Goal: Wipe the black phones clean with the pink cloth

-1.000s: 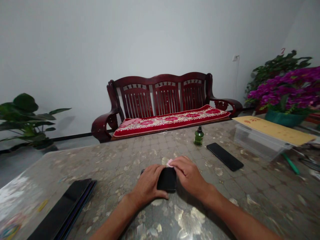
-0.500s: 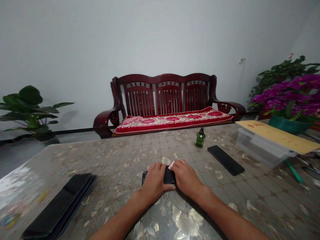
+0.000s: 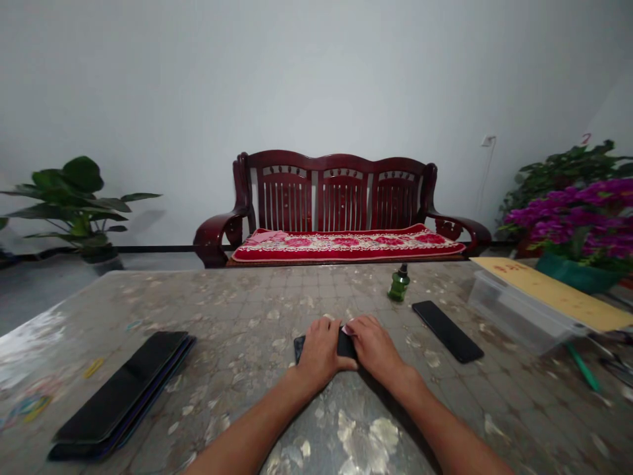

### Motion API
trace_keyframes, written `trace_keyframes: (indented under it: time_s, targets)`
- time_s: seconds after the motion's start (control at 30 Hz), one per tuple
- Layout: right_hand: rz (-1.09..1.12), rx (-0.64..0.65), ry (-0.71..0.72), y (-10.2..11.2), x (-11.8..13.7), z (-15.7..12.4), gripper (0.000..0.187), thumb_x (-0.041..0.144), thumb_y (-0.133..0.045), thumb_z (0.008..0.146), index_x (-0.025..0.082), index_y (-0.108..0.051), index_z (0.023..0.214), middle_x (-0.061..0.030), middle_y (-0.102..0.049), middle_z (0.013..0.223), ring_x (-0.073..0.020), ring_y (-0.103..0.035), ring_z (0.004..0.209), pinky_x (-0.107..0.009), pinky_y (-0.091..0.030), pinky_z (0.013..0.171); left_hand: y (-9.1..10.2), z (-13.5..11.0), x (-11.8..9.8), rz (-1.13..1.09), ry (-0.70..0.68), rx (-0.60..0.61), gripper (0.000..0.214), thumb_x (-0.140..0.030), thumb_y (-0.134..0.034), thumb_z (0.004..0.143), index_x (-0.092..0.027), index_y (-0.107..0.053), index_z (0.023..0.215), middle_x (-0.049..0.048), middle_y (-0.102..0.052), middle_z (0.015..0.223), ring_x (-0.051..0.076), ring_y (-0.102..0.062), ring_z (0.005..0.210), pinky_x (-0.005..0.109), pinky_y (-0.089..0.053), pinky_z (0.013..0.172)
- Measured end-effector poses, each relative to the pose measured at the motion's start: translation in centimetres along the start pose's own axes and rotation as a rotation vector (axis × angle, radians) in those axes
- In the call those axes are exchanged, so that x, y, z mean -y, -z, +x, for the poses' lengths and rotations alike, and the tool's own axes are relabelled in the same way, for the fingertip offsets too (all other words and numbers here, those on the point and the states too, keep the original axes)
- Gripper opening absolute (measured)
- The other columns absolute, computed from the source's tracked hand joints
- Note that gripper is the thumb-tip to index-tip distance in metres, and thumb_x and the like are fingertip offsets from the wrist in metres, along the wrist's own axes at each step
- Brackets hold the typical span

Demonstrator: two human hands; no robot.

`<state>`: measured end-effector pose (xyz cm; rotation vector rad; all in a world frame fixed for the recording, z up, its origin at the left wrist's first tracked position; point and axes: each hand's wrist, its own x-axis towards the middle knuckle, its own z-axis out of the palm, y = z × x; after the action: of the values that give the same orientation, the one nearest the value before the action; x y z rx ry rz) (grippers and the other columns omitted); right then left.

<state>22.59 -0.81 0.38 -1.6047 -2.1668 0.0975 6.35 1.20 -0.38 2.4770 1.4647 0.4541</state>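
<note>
A black phone (image 3: 347, 347) lies flat on the table in front of me, partly covered by both hands. My left hand (image 3: 319, 348) is closed over its left part, with the thumb along the near edge. Pinched in the fingers of my right hand (image 3: 373, 342) is a small pale pink cloth (image 3: 348, 330), pressed against the right part of the phone; most of the cloth is hidden. Beyond my right hand stands a green bottle (image 3: 398, 286) with a black top. Another dark phone (image 3: 448, 331) rests to the right of it.
Stacked dark phones (image 3: 123, 389) and coloured rubber bands (image 3: 34, 406) are on the left of the patterned table (image 3: 237, 310). At right, a clear plastic box (image 3: 519, 320) has a yellow envelope (image 3: 554, 293) on top, near a green-handled tool (image 3: 582, 368). A wooden bench (image 3: 341, 161) stands behind.
My view has tilted and turned slightly, so the scene sits differently in frame. Both hands stay on the phone, and the right fingers with the cloth have barely shifted.
</note>
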Motion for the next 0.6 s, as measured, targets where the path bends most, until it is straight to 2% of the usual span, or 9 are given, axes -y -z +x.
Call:
trace_keyframes:
  time_s: [0.13,0.23,0.33,0.47,0.6]
  targets:
    - [-0.051,0.008,-0.011,0.2,-0.8,0.1,0.029,0.006,-0.045,0.096,0.018,-0.072,0.100,-0.0074,-0.068,0.101,-0.0216,-0.057,0.101,-0.029,-0.044,0.090,1.4,-0.9,0.8,-0.096,-0.072,-0.018,0.058,-0.046,-0.082,0.072,-0.019,-0.062,0.121,0.0112,-0.063,0.122,0.031,-0.056,0.116,0.043,-0.042,0.103]
    - [-0.124,0.018,-0.006,0.3,-0.4,0.1,0.027,0.010,-0.046,0.098,0.017,-0.072,0.100,-0.0080,-0.068,0.102,-0.0225,-0.057,0.102,-0.030,-0.043,0.091,3.1,-3.0,2.9,-0.114,-0.138,-0.062,0.040,-0.036,-0.073,0.084,-0.021,-0.066,0.121,0.0117,-0.062,0.131,0.030,-0.053,0.125,0.043,-0.038,0.110]
    - [-0.206,0.041,-0.015,0.3,0.4,0.2,0.028,0.013,-0.045,0.099,0.016,-0.073,0.098,-0.0091,-0.069,0.102,-0.0237,-0.057,0.102,-0.031,-0.043,0.092,4.2,-5.3,4.8,-0.108,-0.152,-0.026,0.030,-0.030,-0.059,0.094,-0.021,-0.069,0.120,0.0106,-0.066,0.130,0.027,-0.059,0.121,0.042,-0.043,0.108]
    - [-0.286,0.044,-0.001,0.2,1.5,0.4,0.029,0.010,-0.044,0.099,0.016,-0.073,0.101,-0.0101,-0.069,0.100,-0.0243,-0.058,0.102,-0.032,-0.044,0.090,3.9,-7.2,5.6,-0.111,-0.182,-0.024,0.030,-0.028,-0.052,0.097,-0.023,-0.070,0.121,0.0088,-0.067,0.131,0.024,-0.061,0.121,0.041,-0.045,0.108]
    - [-0.288,0.018,0.043,0.0,2.2,0.0,0.027,0.010,-0.046,0.098,0.017,-0.072,0.101,-0.0083,-0.069,0.099,-0.0234,-0.059,0.099,-0.032,-0.045,0.087,3.0,-7.4,5.6,-0.114,-0.183,-0.063,0.029,-0.021,-0.056,0.094,-0.022,-0.071,0.119,0.0099,-0.068,0.130,0.025,-0.061,0.123,0.043,-0.047,0.108]
